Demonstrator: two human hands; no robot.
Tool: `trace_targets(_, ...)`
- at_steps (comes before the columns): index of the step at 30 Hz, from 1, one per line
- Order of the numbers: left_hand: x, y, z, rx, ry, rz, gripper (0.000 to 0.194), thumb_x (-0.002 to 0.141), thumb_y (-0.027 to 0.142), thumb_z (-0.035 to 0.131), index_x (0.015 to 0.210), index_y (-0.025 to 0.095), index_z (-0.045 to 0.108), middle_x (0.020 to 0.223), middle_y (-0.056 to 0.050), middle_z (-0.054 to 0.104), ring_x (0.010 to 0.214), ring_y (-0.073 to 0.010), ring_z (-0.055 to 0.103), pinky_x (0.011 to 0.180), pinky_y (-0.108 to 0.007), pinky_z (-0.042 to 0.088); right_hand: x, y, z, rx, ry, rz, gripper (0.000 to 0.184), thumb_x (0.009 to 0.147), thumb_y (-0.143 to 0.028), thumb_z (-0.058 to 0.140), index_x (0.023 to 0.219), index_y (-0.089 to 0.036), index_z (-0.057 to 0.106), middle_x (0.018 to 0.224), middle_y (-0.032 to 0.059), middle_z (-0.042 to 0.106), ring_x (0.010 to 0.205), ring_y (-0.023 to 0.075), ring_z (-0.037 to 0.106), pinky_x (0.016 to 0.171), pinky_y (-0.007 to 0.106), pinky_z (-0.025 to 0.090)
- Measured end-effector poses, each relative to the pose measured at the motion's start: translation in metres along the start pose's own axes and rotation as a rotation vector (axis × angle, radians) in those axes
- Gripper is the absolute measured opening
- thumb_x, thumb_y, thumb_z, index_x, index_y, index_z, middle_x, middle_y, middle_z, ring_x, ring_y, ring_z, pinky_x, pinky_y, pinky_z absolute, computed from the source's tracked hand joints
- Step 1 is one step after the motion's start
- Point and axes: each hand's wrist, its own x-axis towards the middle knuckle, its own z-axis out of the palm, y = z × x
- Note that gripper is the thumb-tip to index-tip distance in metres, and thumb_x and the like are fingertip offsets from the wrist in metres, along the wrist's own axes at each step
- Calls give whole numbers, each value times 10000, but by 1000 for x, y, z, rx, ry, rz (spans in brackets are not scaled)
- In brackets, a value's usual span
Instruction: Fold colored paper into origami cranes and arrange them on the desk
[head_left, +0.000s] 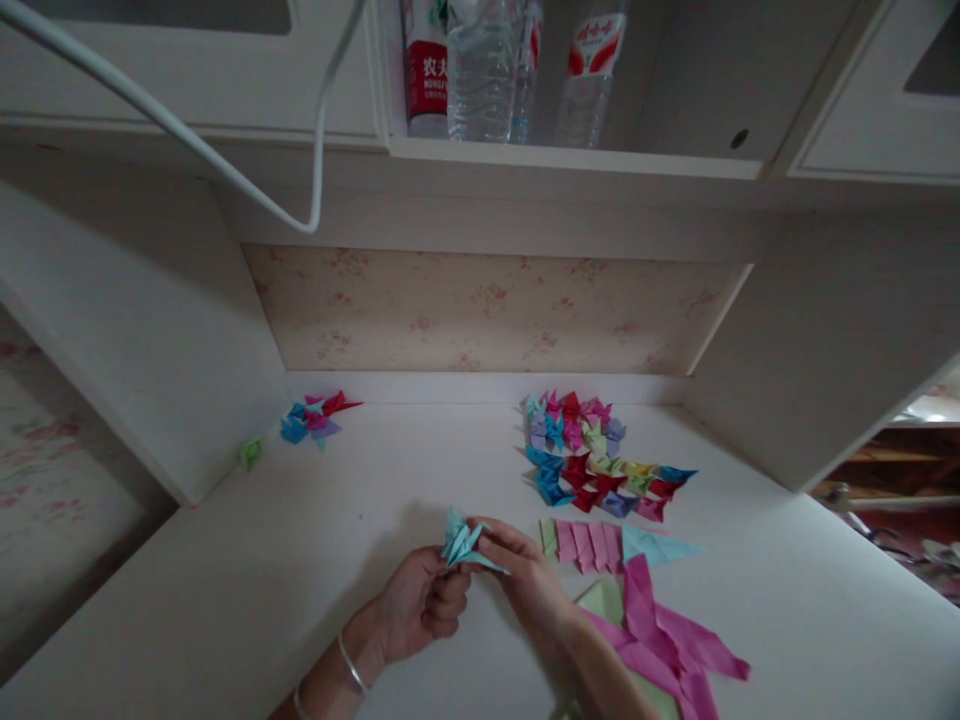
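Note:
A light-blue folded paper figure (pixel 459 542) is held between both hands above the white desk (pixel 300 600). My left hand (pixel 424 605) pinches it from the lower left, its other fingers curled into the palm. From the right, my right hand (pixel 525 575) grips the same figure with thumb and fingers. It has several pointed flaps, one stretching out to the right. To the right of my hands lies a row of folded pink paper pieces (pixel 589 545), ending in a light-blue triangle (pixel 656 545). Beside my right forearm is a large pink folded paper shape (pixel 667 640) over light-green paper (pixel 604 600).
Two clusters of small colourful origami, one upper (pixel 574 420) and one lower (pixel 607 480), lie at the back right. A smaller pile (pixel 315 418) and a green piece (pixel 250 453) are at the back left. Water bottles (pixel 484 75) stand on the shelf above; a white cable (pixel 225 165) hangs down.

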Motion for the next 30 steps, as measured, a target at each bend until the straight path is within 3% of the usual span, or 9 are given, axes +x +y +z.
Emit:
trace_targets(4,1,-1,-2,2,2,-32,282,731,255,517,558,199,301,449,97,170,368,-51,103,372,-192,66,-3,-3,2,-126,-38,-102,190,764,-367,707,847,-197,733,815,40,648,770,168,559,748,291,408)
trace_targets(12,6,-2,-4,32,101,-36,304,748,300,509,549,201,301,452,100,172,377,-46,99,373,-186,73,-3,0,3,-202,-22,-189,166,779,-352,694,774,-187,710,780,23,580,743,149,510,697,265,393)
trace_targets(14,6,-2,0,87,122,46,263,753,299,550,591,186,376,479,105,181,392,-43,99,382,-188,70,1,5,-2,-180,61,-185,163,781,-349,693,761,-187,700,710,7,559,676,130,484,644,249,379)
trace_targets(17,6,0,7,232,206,286,147,779,294,602,800,167,531,537,104,228,422,-42,111,400,-195,73,7,12,-13,-149,233,-208,171,773,-363,694,787,-193,692,661,-8,538,601,112,437,565,230,345)
trace_targets(19,6,0,11,322,254,399,203,795,300,608,949,175,565,566,100,255,439,-45,129,409,-200,89,9,13,-18,-152,314,-230,185,764,-371,698,792,-188,688,657,-12,528,579,105,418,538,224,327)
trace_targets(23,5,1,16,538,327,468,292,787,343,626,1019,168,589,584,93,302,445,-47,201,413,-207,137,9,10,-21,-178,350,-212,216,767,-388,685,783,-172,679,600,-27,486,537,93,390,507,222,292)
trace_targets(30,8,-1,20,810,455,514,370,799,483,595,907,132,642,567,78,326,481,-66,277,464,-215,203,7,6,-16,-219,332,-158,243,756,-402,677,758,-159,679,569,-33,474,504,85,377,482,222,264)
